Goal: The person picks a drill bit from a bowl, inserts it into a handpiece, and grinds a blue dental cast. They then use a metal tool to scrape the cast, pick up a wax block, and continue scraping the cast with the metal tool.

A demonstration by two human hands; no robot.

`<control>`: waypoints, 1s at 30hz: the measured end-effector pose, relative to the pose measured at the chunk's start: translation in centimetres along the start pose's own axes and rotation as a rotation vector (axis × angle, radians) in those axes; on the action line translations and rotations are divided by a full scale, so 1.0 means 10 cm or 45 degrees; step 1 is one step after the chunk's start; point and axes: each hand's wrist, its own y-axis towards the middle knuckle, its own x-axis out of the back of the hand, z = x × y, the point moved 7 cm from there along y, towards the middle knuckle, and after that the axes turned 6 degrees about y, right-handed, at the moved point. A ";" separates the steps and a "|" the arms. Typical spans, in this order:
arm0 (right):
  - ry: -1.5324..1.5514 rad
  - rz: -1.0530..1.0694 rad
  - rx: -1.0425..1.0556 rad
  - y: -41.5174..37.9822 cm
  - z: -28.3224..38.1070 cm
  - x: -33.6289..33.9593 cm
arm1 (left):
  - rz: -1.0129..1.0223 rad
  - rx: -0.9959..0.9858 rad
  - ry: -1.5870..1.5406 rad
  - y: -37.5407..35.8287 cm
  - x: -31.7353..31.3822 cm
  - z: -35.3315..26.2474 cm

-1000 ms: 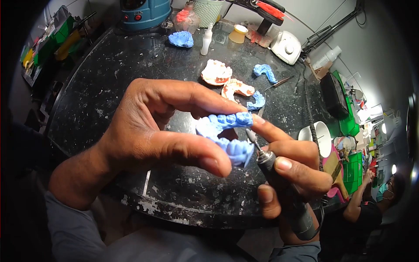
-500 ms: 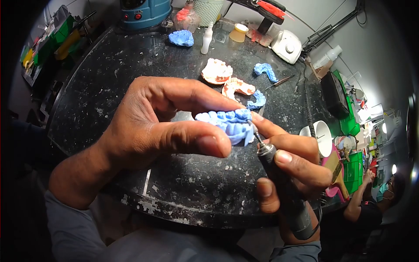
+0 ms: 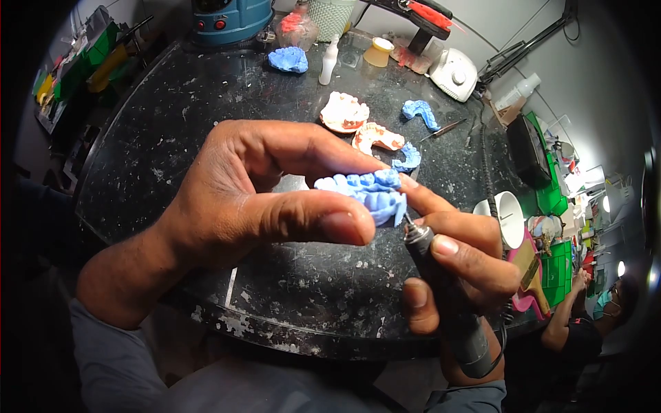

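Between the thumb and index finger of my left hand [image 3: 255,186] is a blue dental model [image 3: 375,196] with a row of molded teeth. My right hand [image 3: 468,255] grips a black rotary handpiece [image 3: 454,303], angled up and to the left. Its thin bur [image 3: 407,215] points at the model's right end, with the tip right at the edge. A fingertip of my right hand lies against the back of the model. Beyond my hands lie a whitish-pink plaster model [image 3: 344,112], a plaster arch [image 3: 377,138] and a small blue arch piece [image 3: 407,157].
Farther back on the black table [image 3: 200,110] are another blue piece [image 3: 420,113], a pointed hand tool [image 3: 444,129], a blue cast [image 3: 288,60] and a white dropper bottle [image 3: 329,62]. A white control box [image 3: 452,73] stands at the back right. A person [image 3: 585,323] sits at far right.
The blue model has shifted slightly right in my left hand's grip. The bur tip has moved from the top of the model's right end to its outer edge.
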 end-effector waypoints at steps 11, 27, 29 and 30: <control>0.027 -0.025 0.007 0.00 0.01 0.02 | 0.053 -0.117 0.037 0.00 0.01 -0.01; 0.093 -0.104 0.034 -0.03 0.02 0.04 | 0.085 -0.166 0.132 -0.01 0.00 -0.07; 0.086 -0.092 0.022 -0.03 0.02 0.03 | 0.085 -0.179 0.130 -0.01 0.01 -0.06; 0.085 -0.082 0.028 -0.03 0.02 0.03 | 0.086 -0.192 0.129 -0.01 0.01 -0.06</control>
